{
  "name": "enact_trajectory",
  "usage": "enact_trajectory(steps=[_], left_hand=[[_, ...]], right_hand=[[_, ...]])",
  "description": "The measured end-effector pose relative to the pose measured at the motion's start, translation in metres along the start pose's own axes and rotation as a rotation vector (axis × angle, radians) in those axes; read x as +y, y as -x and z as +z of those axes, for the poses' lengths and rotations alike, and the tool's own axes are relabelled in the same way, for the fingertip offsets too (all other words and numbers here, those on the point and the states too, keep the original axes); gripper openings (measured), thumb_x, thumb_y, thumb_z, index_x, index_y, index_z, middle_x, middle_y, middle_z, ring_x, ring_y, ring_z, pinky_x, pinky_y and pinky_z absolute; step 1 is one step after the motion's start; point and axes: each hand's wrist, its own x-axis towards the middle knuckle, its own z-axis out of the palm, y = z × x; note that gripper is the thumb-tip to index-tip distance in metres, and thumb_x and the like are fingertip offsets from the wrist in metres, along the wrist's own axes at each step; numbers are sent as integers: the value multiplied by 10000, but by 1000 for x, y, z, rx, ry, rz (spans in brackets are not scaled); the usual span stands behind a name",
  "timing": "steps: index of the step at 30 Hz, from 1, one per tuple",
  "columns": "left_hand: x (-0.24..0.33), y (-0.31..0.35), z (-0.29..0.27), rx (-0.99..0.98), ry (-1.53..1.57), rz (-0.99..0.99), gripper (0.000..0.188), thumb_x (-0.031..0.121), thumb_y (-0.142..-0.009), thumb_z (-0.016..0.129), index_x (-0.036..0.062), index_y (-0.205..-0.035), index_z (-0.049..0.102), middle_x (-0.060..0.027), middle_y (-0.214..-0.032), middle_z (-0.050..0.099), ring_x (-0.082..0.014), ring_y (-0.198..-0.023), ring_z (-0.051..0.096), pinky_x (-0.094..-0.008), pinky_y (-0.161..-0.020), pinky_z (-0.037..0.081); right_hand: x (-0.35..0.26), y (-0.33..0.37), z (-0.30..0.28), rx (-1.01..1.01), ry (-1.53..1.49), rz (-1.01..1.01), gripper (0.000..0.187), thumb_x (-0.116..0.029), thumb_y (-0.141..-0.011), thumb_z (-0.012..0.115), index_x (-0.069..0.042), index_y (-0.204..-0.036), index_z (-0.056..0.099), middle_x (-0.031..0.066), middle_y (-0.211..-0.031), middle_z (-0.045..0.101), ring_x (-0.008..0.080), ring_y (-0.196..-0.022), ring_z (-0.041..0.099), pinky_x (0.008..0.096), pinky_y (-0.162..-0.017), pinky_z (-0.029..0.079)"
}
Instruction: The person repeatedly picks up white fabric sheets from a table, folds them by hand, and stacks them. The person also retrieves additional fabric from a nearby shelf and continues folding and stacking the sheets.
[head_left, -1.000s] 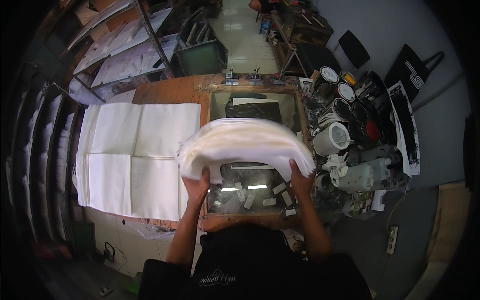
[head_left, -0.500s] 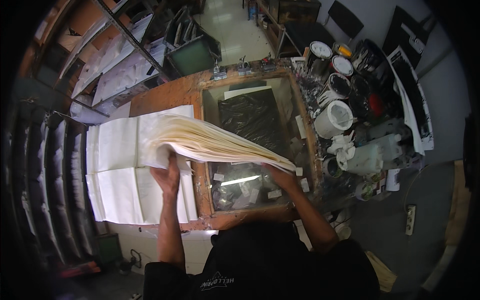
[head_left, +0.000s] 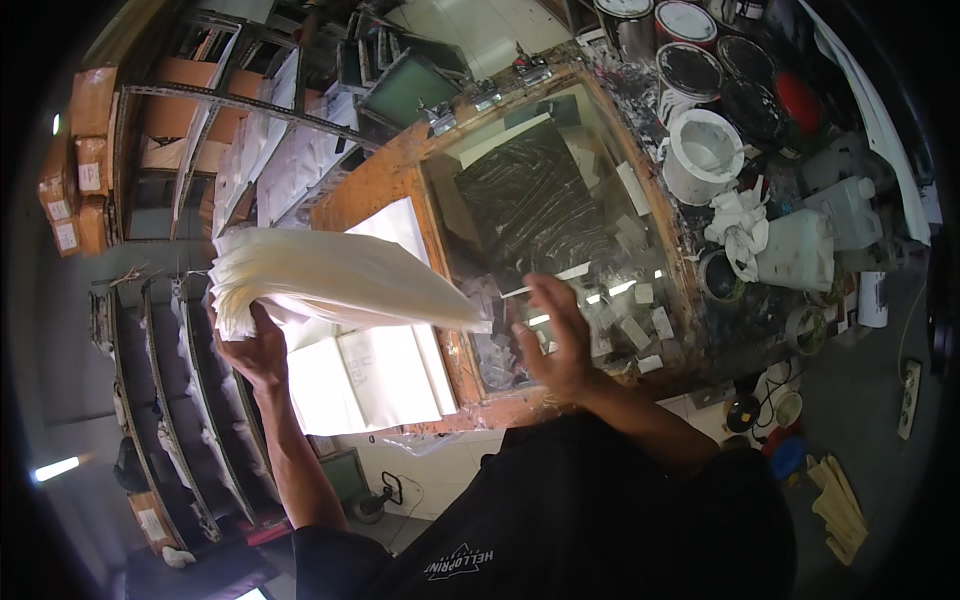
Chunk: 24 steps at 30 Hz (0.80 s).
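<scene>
A thick bundle of thin cream-white sheets (head_left: pixel 345 272) is lifted above the left part of the table, bowed, its far end fanned out. My left hand (head_left: pixel 255 350) is closed around its left end from below. My right hand (head_left: pixel 560 340) hovers over the framed screen (head_left: pixel 440 300), fingers apart and slightly blurred, clear of the bundle's right end. A short white strip (head_left: pixel 517 291) shows by its fingertips; whether they touch it I cannot tell. Beneath the bundle lie flat white sheets (head_left: pixel 390 375), folded and stacked on the table, partly hidden.
Black plastic film (head_left: pixel 520 195) lies under the framed screen, which has metal clamps (head_left: pixel 485 97) at its far edge. Paint cans (head_left: pixel 690 70), a white bucket (head_left: pixel 703 155) and plastic jugs (head_left: pixel 800 245) crowd the right side. A rack (head_left: pixel 190 400) stands left, with shelving (head_left: pixel 250 120) beyond.
The bundle has swung left with my left hand, its right end leaving my right hand. My right hand has let go and opened. The whole view has turned and shifted left.
</scene>
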Motion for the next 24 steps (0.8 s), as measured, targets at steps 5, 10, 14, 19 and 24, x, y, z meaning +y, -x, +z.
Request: enact_trajectory(steps=[5,10,14,19,24], left_hand=[[19,-4,2,17,-52,118,222,-64,-803,567,-39,-1009,647,-170,-1018,659,-336,-889,665,-384,-793,526],[21,2,-4,18,-87,140,205,-60,-819,591,-40,-1016,647,-166,-1010,658,-327,-889,664,-389,-783,525],[10,10,-11,1,-126,119,231,-55,-830,607,-32,-1057,643,-179,-1069,651,-333,-933,663,-380,-813,528],[17,4,-16,-20,-209,169,338,-39,-836,602,-42,-1174,599,-208,-1237,597,-351,-1063,634,-396,-896,517],[24,2,-23,-38,-239,98,377,29,-851,608,-51,-1217,574,-214,-1264,590,-370,-1093,621,-429,-922,506]], right_hand=[[-12,18,41,-268,129,112,759,-25,-754,674,-47,-1453,378,216,-1340,415,326,-1057,488,432,-913,388],[-12,12,35,-101,141,87,816,-34,-762,704,-25,-1476,308,236,-1393,358,358,-1154,427,462,-959,356],[-4,-10,35,-189,254,32,767,-71,-750,724,-44,-1436,381,209,-1409,350,358,-1160,419,493,-979,305],[-13,9,50,-229,165,7,658,-100,-718,756,-44,-1314,482,172,-1281,455,318,-1127,451,461,-926,336],[-30,7,76,-552,119,85,722,-115,-700,787,18,-1325,450,158,-1207,538,293,-1073,507,447,-926,360]])
